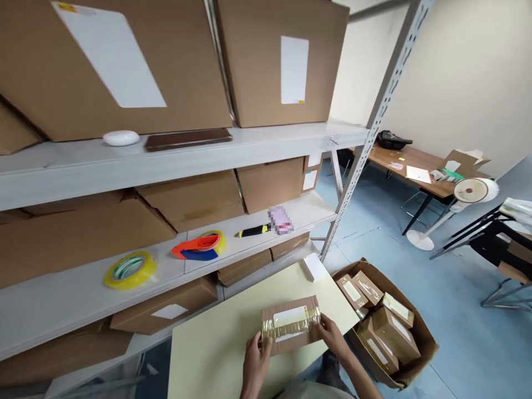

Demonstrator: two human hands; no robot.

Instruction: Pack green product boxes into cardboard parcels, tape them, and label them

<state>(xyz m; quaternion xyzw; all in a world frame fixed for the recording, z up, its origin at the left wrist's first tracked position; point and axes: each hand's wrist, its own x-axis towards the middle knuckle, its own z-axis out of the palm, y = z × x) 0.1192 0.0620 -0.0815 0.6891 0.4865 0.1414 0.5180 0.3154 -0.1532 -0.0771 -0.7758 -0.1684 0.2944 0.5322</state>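
Two bare hands hold one taped parcel (291, 327) between them, above or on the near part of the pale table (208, 349); whether its underside touches the tabletop cannot be told. Left hand (256, 357): fingers grasping the parcel's left end at the near corner, some fingers hidden. Right hand (330, 335): fingers closed about the right end, tips partly out of sight. Parcel: brown, white label on its upward side, shiny clear tape running lengthwise over the label.

White box (315, 267): at the table's far right corner, well apart from both hands.

Large carton (428, 344): open, on the floor to the right of the table; contains several small boxes (397, 332), brown, with pale labels.

Middle shelf (233, 250), left to right: yellow tape roll (143, 276); orange-and-blue dispenser (199, 246) with tape loaded; black-and-yellow tool (252, 231); pinkish item (281, 220), pixelated, identity unreadable, next to the tool's right end.

Background, right: white fan (474, 191) beside a brown desk (432, 183).
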